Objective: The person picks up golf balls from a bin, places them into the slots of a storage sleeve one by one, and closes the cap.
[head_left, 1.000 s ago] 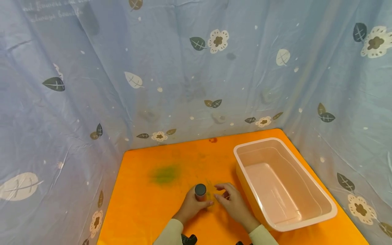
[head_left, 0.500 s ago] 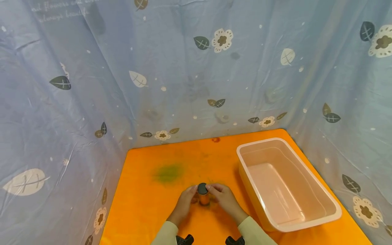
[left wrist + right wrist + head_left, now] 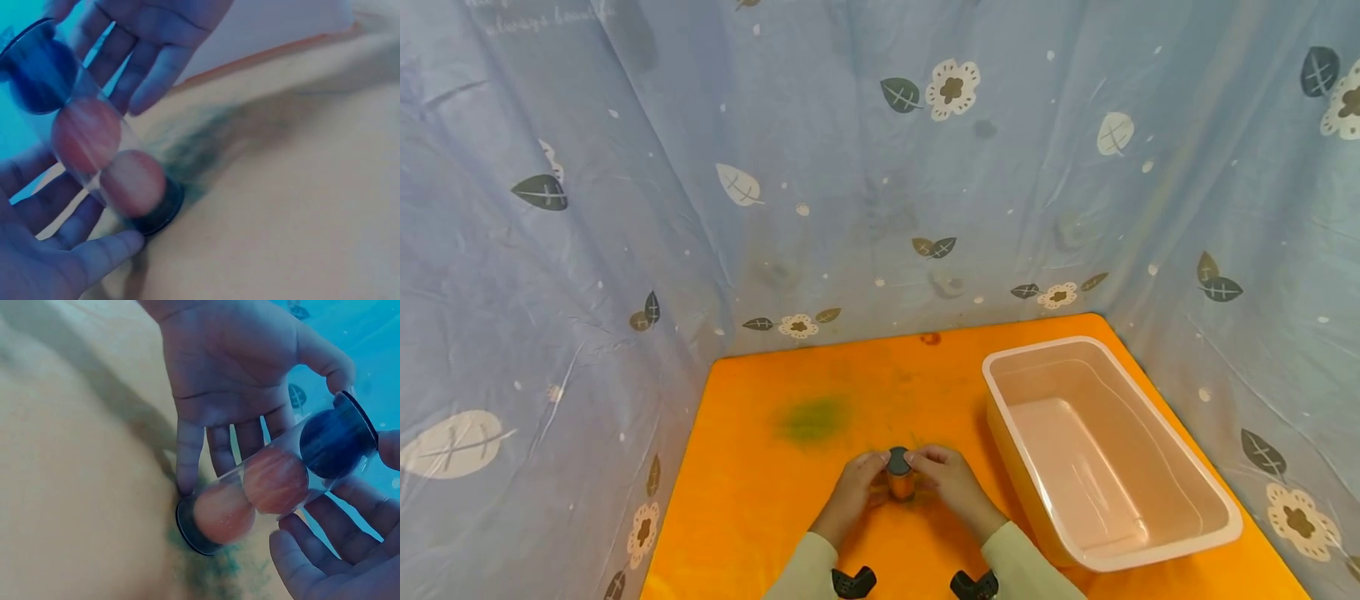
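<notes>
**A:** Starting from the left: the left hand rests on the orange table with its fingers straight and lightly spread along the side of a clear tube. Thumb at the top, near the dark cap.

**B:** And the tube itself?

**A:** Upright on its dark base, near the table's front edge, between both hands. The head view shows only a small cylinder with a dark cap. The wrist views show its contents: two orange balls stacked at the bottom, one dark blue ball above them under the cap.

**B:** Right side?

**A:** The right hand cups the tube from the other side, fingers relaxed and slightly bent, fingertips at the cap. Whether either hand actually grips cannot be told.

**B:** Room around it?

**A:** Open tabletop lies to the left and behind, bearing a green smudge. Blue floral sheeting walls in the left, back and right edges.

**B:** Containers?

**A:** A pale plastic tub sits at the right, near the right hand but apart from it; only bare floor shows inside.
</notes>
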